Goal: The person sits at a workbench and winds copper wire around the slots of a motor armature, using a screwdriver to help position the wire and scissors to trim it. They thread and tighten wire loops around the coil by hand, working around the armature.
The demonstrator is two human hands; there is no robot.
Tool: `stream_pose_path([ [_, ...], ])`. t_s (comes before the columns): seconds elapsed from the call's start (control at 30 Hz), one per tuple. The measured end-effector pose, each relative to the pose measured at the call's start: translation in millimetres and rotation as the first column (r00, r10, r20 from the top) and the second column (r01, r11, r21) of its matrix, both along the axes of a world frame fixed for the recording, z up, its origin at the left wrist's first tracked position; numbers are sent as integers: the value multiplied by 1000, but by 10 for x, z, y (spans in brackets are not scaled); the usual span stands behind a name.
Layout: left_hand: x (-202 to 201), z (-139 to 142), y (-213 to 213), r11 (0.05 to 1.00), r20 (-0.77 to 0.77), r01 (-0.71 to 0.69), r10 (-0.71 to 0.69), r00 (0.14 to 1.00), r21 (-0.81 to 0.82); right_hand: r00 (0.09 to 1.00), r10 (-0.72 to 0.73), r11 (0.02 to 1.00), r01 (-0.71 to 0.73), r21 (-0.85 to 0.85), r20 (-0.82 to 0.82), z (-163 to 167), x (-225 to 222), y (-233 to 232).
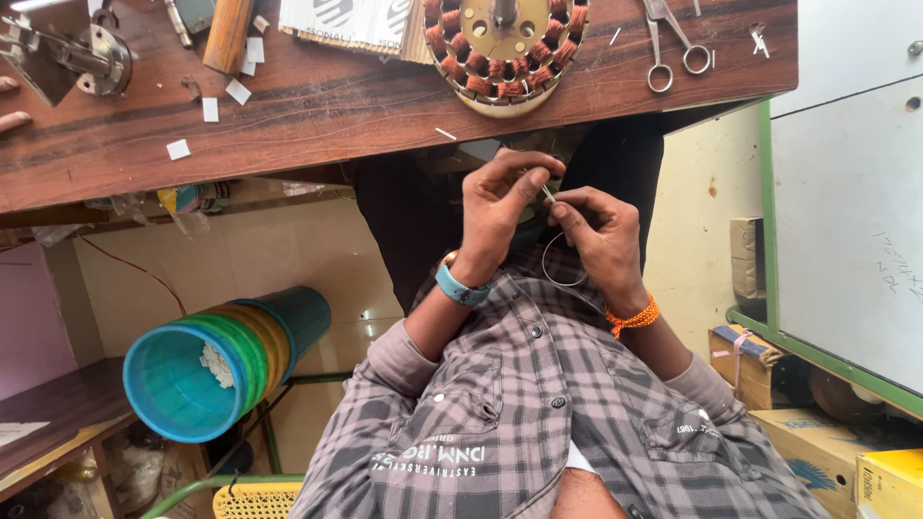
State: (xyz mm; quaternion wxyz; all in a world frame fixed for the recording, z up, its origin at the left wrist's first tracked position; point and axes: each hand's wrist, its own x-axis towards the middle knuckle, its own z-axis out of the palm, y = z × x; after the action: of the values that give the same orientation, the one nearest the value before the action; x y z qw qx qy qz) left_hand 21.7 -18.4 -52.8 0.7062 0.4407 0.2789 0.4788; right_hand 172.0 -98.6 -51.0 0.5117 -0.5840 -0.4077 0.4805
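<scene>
Both my hands are raised close together below the table edge, over my checked shirt. My left hand [497,204], with a blue watch at the wrist, pinches the upper end of a thin pale wire [562,279]. My right hand [598,234], with an orange thread at the wrist, pinches the same wire just beside it. The wire hangs in a small loop under my fingers. On the wooden table [317,115] above lies a round motor stator with copper windings [505,43], out of reach of both hands.
Scissors [665,48] lie right of the stator, and small white paper pieces [210,108] are scattered at left. Another person's fingertips [12,104] show at the far left edge. Stacked blue and green tubs [216,363] stand below left; cardboard boxes [827,447] and a green-framed white panel [846,221] stand right.
</scene>
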Motion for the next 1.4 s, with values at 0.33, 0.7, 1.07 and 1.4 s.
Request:
stream_pose_path([
  [0.33, -375, 133, 250, 996, 6, -69, 68, 998, 50, 998, -18, 1000, 16, 24, 60, 7, -15, -4],
  [0.7, -529, 551, -19, 957, 123, 291, -289, 949, 7, 997, 81, 861, -63, 504, -15, 1034, -3, -183],
  [1.07, -523, 619, -98, 945, 57, 238, -256, 965, 223, 863, 284, 435, -505, 746, 418, 2027, 450, -376],
  [1.4, -632, 434, -163, 992, 50, 59, -65, 997, 108, 794, 435, 434, -598, 674, 424, 2124, 714, -279],
])
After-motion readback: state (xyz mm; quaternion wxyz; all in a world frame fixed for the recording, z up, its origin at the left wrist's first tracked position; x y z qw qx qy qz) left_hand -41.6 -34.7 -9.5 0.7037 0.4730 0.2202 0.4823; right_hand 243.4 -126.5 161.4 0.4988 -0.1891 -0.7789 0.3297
